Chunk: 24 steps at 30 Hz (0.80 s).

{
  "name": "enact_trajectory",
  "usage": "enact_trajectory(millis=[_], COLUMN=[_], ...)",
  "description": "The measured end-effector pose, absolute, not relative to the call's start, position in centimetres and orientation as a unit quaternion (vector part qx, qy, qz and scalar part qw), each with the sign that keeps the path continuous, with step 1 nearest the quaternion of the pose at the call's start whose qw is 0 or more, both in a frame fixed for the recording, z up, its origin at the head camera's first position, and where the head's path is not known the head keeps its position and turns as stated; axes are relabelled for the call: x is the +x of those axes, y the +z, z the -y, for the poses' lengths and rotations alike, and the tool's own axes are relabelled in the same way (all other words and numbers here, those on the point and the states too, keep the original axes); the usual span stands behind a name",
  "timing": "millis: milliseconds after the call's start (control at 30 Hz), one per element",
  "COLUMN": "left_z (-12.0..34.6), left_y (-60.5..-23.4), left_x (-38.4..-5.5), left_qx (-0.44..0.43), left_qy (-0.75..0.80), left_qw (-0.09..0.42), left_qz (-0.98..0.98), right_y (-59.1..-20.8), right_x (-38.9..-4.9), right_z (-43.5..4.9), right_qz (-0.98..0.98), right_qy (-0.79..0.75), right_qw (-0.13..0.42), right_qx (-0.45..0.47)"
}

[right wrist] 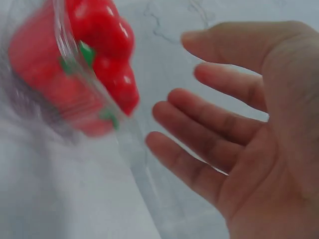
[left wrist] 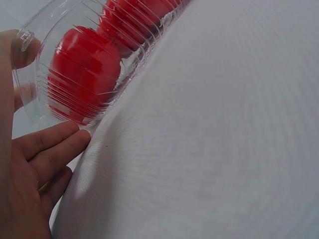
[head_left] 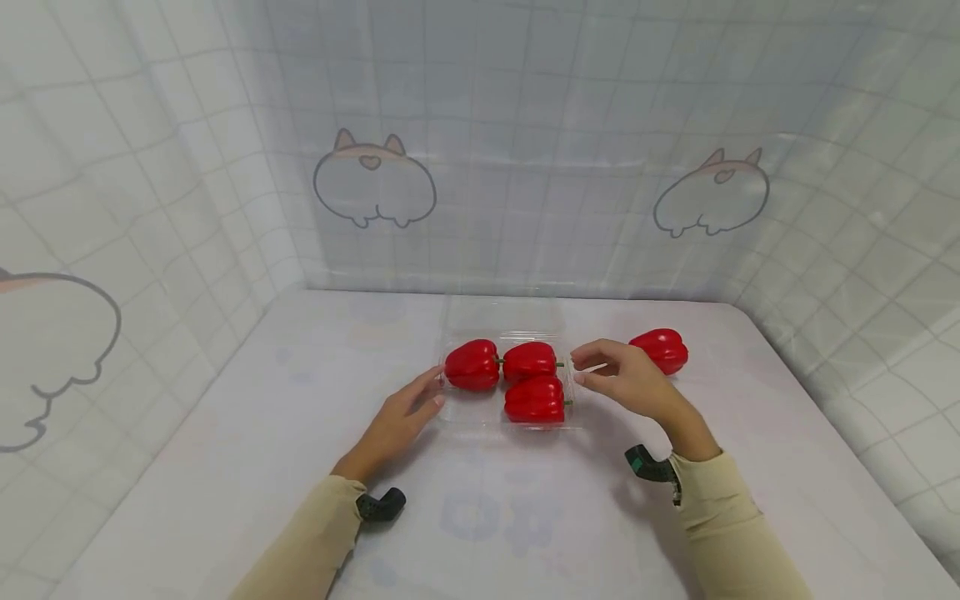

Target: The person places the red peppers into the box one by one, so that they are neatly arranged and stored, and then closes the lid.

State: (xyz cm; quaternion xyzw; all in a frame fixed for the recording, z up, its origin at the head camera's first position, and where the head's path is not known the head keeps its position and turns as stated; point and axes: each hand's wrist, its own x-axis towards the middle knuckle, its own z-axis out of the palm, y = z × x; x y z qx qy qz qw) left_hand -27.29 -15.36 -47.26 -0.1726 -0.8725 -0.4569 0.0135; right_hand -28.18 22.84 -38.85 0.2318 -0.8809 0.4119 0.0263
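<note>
Three red bell peppers [head_left: 472, 365] with green stems lie in a clear plastic clamshell box [head_left: 472, 412], two toward the right and one at the left. At the box's left end is my left hand [head_left: 399, 425], fingertips at the rim. In the left wrist view, the lower fingers [left wrist: 55, 144] extend straight beside the clear wall. My right hand [head_left: 626, 377] hovers just off the box's right end, fingers loosely bent and parted, with nothing between them in the right wrist view. A fourth bell pepper [head_left: 663, 351] sits behind it, partly hidden by the hand.
The box's clear lid [head_left: 502, 315] is folded back toward the rear wall. A white table [head_left: 300, 375] carries everything, enclosed by grid-patterned curtains [head_left: 510, 242] at the back and sides. Dark devices [head_left: 382, 505] are strapped at both wrists.
</note>
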Motion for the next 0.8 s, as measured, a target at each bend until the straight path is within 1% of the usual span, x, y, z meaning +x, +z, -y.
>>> enact_trajectory(millis=[300,400,633,800], left_z=[15.4,15.5,15.5,15.5], left_y=[-47.3,-47.2,-47.2,-47.3], left_x=[-27.4,-27.4,-27.4,-27.3], left_qx=[-0.162,-0.166,-0.168,-0.167], left_qy=[-0.452,-0.450,-0.451,-0.452], left_qw=[0.011,0.014,0.016,0.016], left_qz=[0.877,0.877,0.877,0.876], right_y=[-39.0,-39.1,-39.5,-40.0], right_x=[-29.0,-29.1,-28.9,-28.7], right_z=[-27.4,-28.8,-31.1,-32.2], right_qz=[0.867,0.870,0.879,0.885], right_qy=[0.454,0.448,0.423,0.411], right_qw=[0.144,0.173,0.214,0.217], right_qx=[0.146,0.112,0.045,0.011])
